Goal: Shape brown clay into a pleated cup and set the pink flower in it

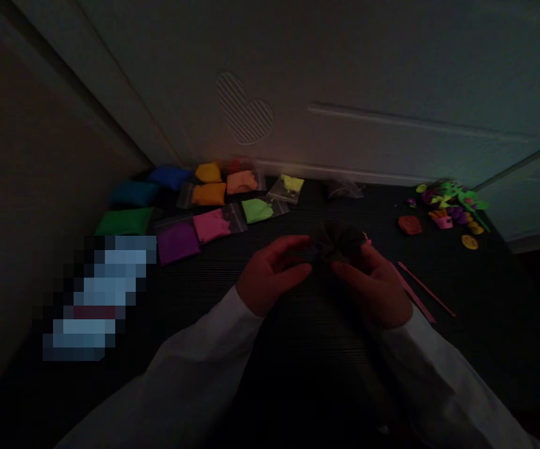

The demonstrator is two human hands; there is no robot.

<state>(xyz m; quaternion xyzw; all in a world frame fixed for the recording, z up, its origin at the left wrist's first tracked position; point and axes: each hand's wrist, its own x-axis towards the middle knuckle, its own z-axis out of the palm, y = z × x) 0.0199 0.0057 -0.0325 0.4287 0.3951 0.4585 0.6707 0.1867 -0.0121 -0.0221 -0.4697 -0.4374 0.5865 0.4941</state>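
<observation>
In the head view a dark, ridged, flower-like lump of modelling clay is held over the black table. My right hand is closed on its right side, thumb at the front. My left hand is at its left edge, thumb and fingers apart around a gap. Whether the left fingertips touch the lump I cannot tell in the dim light. Just beyond my right wrist lie a flat pink modelling tool and a thin pink stick.
Bags of coloured clay line the back left, among them a purple bag, a pink bag and a green bag. Small clay pieces cluster at the right, near a red lump. A pale wall rises behind.
</observation>
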